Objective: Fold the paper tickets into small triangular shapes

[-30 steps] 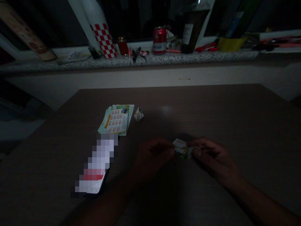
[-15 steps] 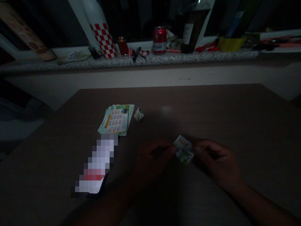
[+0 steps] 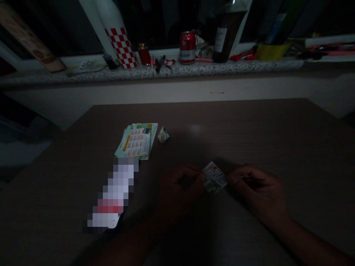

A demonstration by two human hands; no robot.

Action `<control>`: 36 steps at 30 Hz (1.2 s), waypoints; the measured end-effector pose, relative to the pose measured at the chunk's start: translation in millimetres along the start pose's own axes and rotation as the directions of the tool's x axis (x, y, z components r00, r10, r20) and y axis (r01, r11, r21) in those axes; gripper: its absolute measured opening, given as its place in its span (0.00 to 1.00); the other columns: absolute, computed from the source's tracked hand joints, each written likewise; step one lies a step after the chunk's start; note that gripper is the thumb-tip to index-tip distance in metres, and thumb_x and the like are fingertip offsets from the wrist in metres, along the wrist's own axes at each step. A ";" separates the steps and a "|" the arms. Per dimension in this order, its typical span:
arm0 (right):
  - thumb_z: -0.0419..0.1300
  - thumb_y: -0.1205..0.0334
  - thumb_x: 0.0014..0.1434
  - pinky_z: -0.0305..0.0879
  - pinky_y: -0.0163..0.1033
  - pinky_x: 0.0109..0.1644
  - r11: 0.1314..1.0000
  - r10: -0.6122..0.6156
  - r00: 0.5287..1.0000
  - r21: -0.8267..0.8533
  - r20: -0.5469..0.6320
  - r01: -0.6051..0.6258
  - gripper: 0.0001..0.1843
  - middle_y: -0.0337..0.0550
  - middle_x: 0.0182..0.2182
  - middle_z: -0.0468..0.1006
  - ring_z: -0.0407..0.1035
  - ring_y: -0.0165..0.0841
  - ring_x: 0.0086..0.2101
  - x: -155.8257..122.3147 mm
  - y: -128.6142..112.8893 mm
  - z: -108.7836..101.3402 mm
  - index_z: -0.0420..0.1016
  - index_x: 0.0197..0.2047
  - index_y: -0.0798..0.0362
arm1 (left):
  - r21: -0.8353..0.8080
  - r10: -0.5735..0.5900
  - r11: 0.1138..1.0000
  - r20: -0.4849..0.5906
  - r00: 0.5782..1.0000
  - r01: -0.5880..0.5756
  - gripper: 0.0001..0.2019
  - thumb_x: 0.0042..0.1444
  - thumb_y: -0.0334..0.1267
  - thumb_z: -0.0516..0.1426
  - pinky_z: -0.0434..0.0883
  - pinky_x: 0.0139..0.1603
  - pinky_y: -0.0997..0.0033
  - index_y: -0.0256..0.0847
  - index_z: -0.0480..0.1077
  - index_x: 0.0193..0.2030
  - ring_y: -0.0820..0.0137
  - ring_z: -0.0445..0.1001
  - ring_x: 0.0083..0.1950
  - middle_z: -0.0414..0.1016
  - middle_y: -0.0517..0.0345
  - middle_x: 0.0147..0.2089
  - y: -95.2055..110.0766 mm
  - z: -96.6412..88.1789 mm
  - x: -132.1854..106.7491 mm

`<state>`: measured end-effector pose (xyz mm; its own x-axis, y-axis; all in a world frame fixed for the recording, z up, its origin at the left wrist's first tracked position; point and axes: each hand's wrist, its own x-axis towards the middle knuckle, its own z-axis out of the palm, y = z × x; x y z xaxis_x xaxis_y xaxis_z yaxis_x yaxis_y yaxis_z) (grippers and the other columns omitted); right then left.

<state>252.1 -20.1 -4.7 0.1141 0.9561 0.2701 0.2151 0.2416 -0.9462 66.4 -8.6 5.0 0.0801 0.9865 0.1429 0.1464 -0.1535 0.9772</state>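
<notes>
Between my hands is a small folded piece of printed paper point(image 3: 215, 178), turned like a diamond, with a green patch along its lower left. My left hand point(image 3: 181, 188) pinches its left corner between thumb and forefinger. At the right corner, my right hand point(image 3: 256, 190) grips it the same way. A small folded paper shape point(image 3: 163, 135) stands on the table beyond my left hand. Beside it lies a stack of printed sheets point(image 3: 135, 142) in pale green with orange number grids. The dim light hides the fine folds.
A phone with a lit, blurred screen point(image 3: 113, 195) lies left of my left forearm on the brown wood table point(image 3: 249, 129). Behind it, a granite sill point(image 3: 177, 69) carries a red can point(image 3: 187, 48), a dark bottle point(image 3: 224, 37), a checkered bottle point(image 3: 122, 46) and other small items.
The paper between my fingers has turned and shifted slightly left, and its surfaces look flatter. Both hands keep their pinch on it. The things on the table stay put.
</notes>
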 end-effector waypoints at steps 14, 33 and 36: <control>0.69 0.64 0.49 0.69 0.28 0.24 0.998 0.063 0.998 0.011 -0.031 -0.063 0.07 0.38 0.21 0.81 0.73 0.28 0.21 -0.5 -2.0 3.3 0.77 0.23 0.51 | 0.009 0.005 1.000 0.023 1.000 -0.005 0.04 0.52 0.33 0.62 0.70 0.32 0.78 0.39 0.72 0.28 0.74 0.76 0.32 0.79 0.59 0.31 0.9 2.9 -4.0; 0.68 0.64 0.49 0.66 0.29 0.22 0.999 0.022 0.988 -0.037 0.150 -0.017 0.09 0.39 0.19 0.78 0.70 0.27 0.19 -0.2 -0.7 1.0 0.74 0.21 0.53 | -0.085 -0.148 0.981 0.266 0.953 0.176 0.07 0.56 0.39 0.60 0.68 0.34 0.76 0.37 0.76 0.33 0.72 0.73 0.33 0.77 0.58 0.31 -2.6 2.1 3.1; 0.68 0.64 0.48 0.66 0.28 0.22 0.996 0.090 0.986 0.003 0.138 -0.092 0.06 0.37 0.18 0.77 0.70 0.26 0.19 1.5 -2.5 2.0 0.74 0.25 0.52 | -0.088 -0.154 0.979 0.259 0.954 0.182 0.07 0.57 0.38 0.59 0.67 0.33 0.77 0.37 0.76 0.33 0.73 0.72 0.32 0.76 0.59 0.30 -1.7 2.2 2.9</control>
<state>249.7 -19.0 -2.4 -0.0020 0.9877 0.1564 0.2005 0.1536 -0.9676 68.6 -5.6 3.4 0.3089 0.9495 -0.0550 0.0714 0.0345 0.9968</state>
